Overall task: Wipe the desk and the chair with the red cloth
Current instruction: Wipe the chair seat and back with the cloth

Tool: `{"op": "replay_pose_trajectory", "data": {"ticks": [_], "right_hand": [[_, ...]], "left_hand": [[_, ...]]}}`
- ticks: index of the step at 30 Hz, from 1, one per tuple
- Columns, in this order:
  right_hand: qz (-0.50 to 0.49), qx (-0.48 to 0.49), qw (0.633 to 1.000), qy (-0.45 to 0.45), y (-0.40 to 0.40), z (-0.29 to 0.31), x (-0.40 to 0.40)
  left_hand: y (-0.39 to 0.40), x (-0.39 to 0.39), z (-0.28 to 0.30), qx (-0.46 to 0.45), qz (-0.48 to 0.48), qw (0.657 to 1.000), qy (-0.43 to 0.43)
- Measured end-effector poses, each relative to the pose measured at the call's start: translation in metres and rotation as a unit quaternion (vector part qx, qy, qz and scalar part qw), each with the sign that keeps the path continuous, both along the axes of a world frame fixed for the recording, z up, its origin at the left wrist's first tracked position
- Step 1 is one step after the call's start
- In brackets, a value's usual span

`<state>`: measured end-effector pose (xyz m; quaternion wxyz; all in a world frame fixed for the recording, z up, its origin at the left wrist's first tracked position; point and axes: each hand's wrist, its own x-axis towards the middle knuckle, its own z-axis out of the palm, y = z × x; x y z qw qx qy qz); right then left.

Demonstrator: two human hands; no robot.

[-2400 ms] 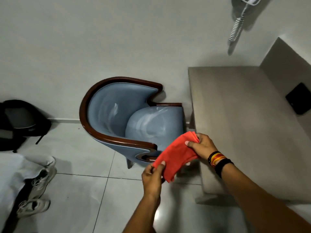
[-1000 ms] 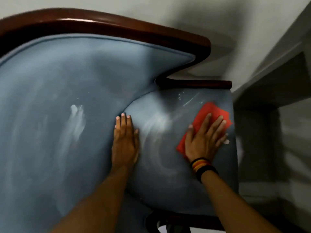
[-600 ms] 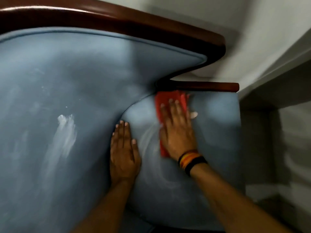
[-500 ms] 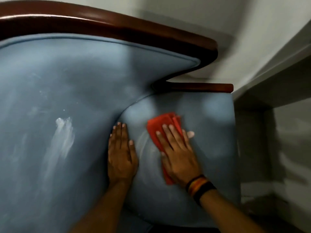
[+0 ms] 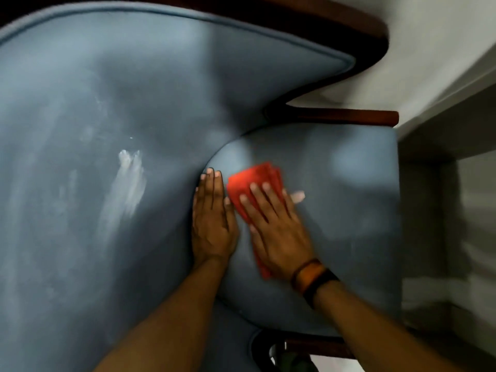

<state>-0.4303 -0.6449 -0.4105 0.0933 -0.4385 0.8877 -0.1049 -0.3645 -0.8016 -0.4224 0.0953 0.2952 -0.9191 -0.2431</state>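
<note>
The blue padded chair (image 5: 349,210) with a dark wooden rim fills the view from close above. My right hand (image 5: 276,226) lies flat on the folded red cloth (image 5: 252,181), pressing it onto the seat's left part. The cloth shows beyond my fingertips and under my wrist. My left hand (image 5: 212,224) rests flat and empty on the seat, fingers together, right beside the cloth where the seat meets the curved backrest (image 5: 107,130). White smears mark the backrest. The desk (image 5: 456,124) shows only as a grey edge at the right.
A pale wall (image 5: 429,36) runs behind the chair at the top right. The wooden armrest (image 5: 343,116) borders the seat's far side. A narrow gap separates the seat's right edge from the desk's side panel (image 5: 442,237).
My right hand has slid the cloth left and toward me across the seat, ending beside my left hand. The left hand has stayed put. The camera has come closer.
</note>
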Motion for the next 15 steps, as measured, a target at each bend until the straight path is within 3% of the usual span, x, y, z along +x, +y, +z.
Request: {"op": "replay_pose_trajectory", "data": {"ticks": [2, 5, 9, 11, 15], "right_hand": [[-0.031, 0.034, 0.999, -0.006, 0.068, 0.003, 0.024], [-0.216, 0.073, 0.974, -0.005, 0.132, 0.009, -0.005], [-0.339, 0.034, 0.94, 0.009, 0.065, 0.007, -0.07], [-0.317, 0.025, 0.948, 0.002, 0.012, 0.005, -0.071], [-0.158, -0.003, 0.987, -0.032, -0.028, 0.013, -0.02]], "left_hand": [[0.001, -0.001, 0.003, 0.001, 0.002, 1.0, 0.003], [0.002, -0.001, 0.001, -0.01, 0.005, 1.0, 0.021], [0.001, 0.0, -0.008, -0.02, 0.008, 0.999, 0.025], [0.002, 0.0, -0.006, -0.018, 0.005, 1.0, 0.022], [0.001, -0.002, 0.013, 0.015, -0.01, 1.0, -0.003]]}}
